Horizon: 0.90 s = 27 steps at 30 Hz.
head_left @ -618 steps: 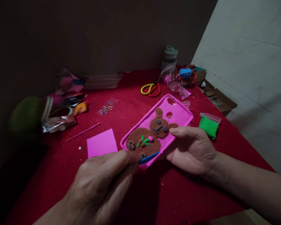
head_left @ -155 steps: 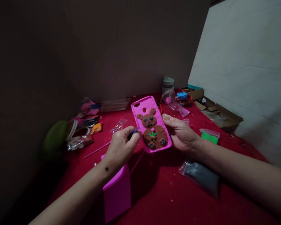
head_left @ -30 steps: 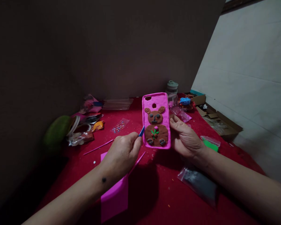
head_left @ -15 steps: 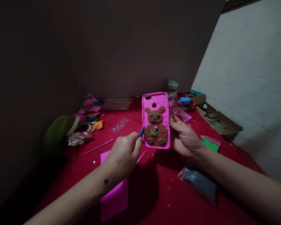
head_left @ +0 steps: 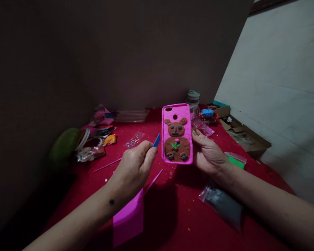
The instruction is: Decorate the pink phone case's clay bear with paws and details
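Upright above the table, a pink clay-covered phone case [head_left: 176, 113] faces me, with a brown clay bear [head_left: 170, 143] on it. The bear has grey eyes and paw pads and holds a pink flower with green leaves. My right hand [head_left: 208, 150] grips the case by its right edge, thumb in front, other fingers partly hidden. In the closed fingers of my left hand [head_left: 136, 164] is a blue modelling tool [head_left: 156, 140], its blade pointing up, just left of the case and apart from it. Beneath that hand lie a pink sheet [head_left: 129, 223] and a thin pink stick [head_left: 153, 181].
Another pink stick [head_left: 107, 165] and a bag of small beads [head_left: 134, 140] lie to the left, by an orange clay packet [head_left: 110, 139]. A grey clay bag [head_left: 221, 205] and a green clay bag [head_left: 235, 160] lie right. Behind stand a bottle [head_left: 193, 97] and a cardboard box [head_left: 247, 137].
My left hand has drawn left with the blue tool, away from the case's edge, and the blade points more upward. The case has shifted slightly right in my right hand.
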Motion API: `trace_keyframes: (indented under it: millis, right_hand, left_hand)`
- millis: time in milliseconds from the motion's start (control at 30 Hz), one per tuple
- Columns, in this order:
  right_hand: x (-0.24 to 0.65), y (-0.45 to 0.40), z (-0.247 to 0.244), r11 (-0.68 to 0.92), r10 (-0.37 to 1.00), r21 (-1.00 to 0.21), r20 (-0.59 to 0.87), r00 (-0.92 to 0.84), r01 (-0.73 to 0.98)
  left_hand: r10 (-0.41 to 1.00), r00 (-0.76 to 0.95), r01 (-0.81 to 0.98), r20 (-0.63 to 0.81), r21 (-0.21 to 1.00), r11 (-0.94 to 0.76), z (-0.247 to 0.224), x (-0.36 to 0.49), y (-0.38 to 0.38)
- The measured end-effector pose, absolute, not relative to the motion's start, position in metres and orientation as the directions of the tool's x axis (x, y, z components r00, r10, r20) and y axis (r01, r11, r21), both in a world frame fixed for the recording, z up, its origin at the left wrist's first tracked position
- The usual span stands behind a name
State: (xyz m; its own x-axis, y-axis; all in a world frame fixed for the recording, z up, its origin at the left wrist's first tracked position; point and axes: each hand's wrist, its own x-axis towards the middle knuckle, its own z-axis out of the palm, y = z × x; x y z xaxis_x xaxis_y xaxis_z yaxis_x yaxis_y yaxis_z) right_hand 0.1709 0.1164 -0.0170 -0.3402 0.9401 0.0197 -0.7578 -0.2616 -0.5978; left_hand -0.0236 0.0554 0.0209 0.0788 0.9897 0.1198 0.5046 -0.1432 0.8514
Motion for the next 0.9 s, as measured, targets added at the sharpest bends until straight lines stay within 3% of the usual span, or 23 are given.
trace_keyframes:
  millis: [167,433,667,900]
  right_hand:
    - [0.173,0.118,-0.019,-0.316,0.935,-0.599,-0.064,-0.35,-0.736]
    - [0.177,0.12,-0.018,-0.501,0.819,-0.649,-0.142,-0.556,-0.573]
    - [0.178,0.122,-0.014,-0.533,0.777,-0.669,-0.146,-0.612,-0.518]
    - [0.172,0.115,-0.01,-0.579,0.733,-0.66,-0.164,-0.66,-0.479]
  left_hand:
    - [0.995,0.031,0.3,0.091,0.949,-0.096,0.015,-0.024,0.065]
    - [0.99,0.127,-0.038,0.059,0.998,-0.054,0.008,-0.023,0.069]
    - [0.988,0.147,-0.326,-0.054,0.94,0.1,0.0,-0.025,0.068]
    - [0.955,0.237,-0.488,-0.176,0.829,0.274,0.0,-0.017,0.064]
